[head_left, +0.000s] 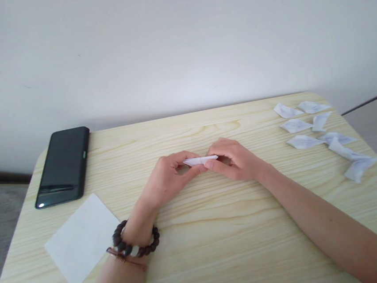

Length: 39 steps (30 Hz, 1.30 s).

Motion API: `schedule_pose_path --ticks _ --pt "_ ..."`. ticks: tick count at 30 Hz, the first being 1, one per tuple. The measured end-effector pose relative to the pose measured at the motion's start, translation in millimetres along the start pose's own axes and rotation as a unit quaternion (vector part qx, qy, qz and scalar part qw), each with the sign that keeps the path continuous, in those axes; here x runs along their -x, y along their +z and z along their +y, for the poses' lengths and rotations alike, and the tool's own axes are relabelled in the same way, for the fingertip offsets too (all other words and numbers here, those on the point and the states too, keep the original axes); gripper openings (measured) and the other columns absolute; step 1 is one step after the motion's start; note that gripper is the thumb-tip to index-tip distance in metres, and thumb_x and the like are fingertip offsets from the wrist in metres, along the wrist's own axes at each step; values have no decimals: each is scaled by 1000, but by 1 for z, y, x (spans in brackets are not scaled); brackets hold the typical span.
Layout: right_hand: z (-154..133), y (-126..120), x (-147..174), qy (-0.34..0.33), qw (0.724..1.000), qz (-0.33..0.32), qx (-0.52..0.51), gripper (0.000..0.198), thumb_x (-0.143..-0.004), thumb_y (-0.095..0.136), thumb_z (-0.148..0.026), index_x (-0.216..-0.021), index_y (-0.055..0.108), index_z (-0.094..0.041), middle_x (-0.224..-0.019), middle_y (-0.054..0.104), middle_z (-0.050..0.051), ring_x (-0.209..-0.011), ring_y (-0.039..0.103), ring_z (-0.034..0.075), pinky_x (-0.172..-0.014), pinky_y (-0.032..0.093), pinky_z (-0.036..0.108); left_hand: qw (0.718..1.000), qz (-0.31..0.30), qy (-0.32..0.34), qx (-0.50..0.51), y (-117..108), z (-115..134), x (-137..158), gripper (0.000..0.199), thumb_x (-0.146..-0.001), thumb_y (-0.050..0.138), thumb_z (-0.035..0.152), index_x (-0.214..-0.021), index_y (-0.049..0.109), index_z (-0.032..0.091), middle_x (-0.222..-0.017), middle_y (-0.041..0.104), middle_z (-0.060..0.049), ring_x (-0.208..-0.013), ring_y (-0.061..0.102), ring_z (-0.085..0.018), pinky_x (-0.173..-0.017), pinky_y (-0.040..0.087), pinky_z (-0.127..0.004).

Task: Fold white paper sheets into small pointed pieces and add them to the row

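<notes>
1. Folded paper piece (201,160), white and narrow with pointed ends, is at the centre of the frame, lying crosswise between both hands; its ends show, but fingertips cover part of its lower edge, and its far side is hidden. Whether it touches the table (219,254) is hard to tell.
2. The left hand (170,176) is curled, pinching the piece's left part between thumb and fingers; the ends of its fingers disappear behind the paper.
3. The right hand (238,156) is likewise bent closed on the right part, thumb in front, the other fingers mostly out of sight behind.
4. The left forearm is cut off by the bottom edge, the right one at the lower right corner. A dark beaded bracelet (141,251) circles the left wrist and overlaps one edge of a white paper sheet (83,240) at lower left.
5. At upper right lie several folded paper shapes (304,141); some meet or overlap, blurring their outlines.
6. A black phone-like device (62,164) lies at left, its screen dark.
</notes>
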State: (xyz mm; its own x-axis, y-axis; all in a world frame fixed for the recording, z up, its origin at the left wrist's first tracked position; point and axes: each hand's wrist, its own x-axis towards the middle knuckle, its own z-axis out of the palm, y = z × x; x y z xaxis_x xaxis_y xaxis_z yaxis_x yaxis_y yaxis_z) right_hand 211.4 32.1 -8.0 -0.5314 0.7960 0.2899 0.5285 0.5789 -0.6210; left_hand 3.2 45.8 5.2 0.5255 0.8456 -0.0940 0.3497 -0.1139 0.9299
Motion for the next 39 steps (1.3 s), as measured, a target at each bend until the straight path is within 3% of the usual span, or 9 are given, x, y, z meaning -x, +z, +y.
schedule_pose_path --ticks 7,11,16,23,28,33,39 --pt "4 4 -1 -62 998 -11 0 27 -97 46 -28 -78 63 -19 -63 61 -1 -62 49 13 -67 33 28 999 22 2 -28 1 2 2 22 -80 67 38 -78 73 17 -79 75 -4 -73 67 -19 -62 50 -25" --pt "4 4 -1 -49 999 -5 1 31 -98 43 -30 -73 57 -19 -59 53 -2 -59 46 13 -66 34 27 1000 22 9 -17 0 1 1 25 -82 65 40 -83 74 17 -78 74 -3 -72 66 -18 -64 50 -25" --pt "2 3 -1 -24 1000 -1 11 35 -99 38 -31 -69 49 -19 -59 46 -3 -58 42 12 -65 32 27 998 -15 49 -29 -8 2 0 33 -91 51 37 -75 71 16 -75 73 -2 -70 64 -15 -66 48 -23" --pt "3 4 -1 -44 999 5 23 36 -100 37 -30 -66 44 -20 -57 44 -4 -56 41 12 -64 32 27 999 12 37 -26 -8 1 1 34 -89 54 39 -71 71 15 -71 72 -4 -67 64 -16 -65 48 -25" --pt "1 7 1 -52 991 83 88 31 -99 39 -29 -70 47 -20 -59 51 -1 -55 42 13 -58 31 27 997 69 0 32 0 0 -3 34 -86 58 46 -98 68 15 -70 72 -2 -62 64 -15 -57 47 -22" --pt "-6 9 0 -63 980 109 153 32 -97 44 -30 -68 49 -20 -58 51 -1 -52 41 12 -58 29 28 993 95 5 69 5 -1 -4 35 -88 56 48 -86 65 15 -76 73 -4 -72 67 -16 -67 50 -24" --pt "-9 8 1 -50 993 90 53 35 -95 45 -42 -72 55 -18 -62 53 0 -55 45 12 -58 33 26 997 62 26 38 4 4 -2 36 -90 55 44 -106 69 16 -96 75 -5 -92 67 -20 -80 51 -26"
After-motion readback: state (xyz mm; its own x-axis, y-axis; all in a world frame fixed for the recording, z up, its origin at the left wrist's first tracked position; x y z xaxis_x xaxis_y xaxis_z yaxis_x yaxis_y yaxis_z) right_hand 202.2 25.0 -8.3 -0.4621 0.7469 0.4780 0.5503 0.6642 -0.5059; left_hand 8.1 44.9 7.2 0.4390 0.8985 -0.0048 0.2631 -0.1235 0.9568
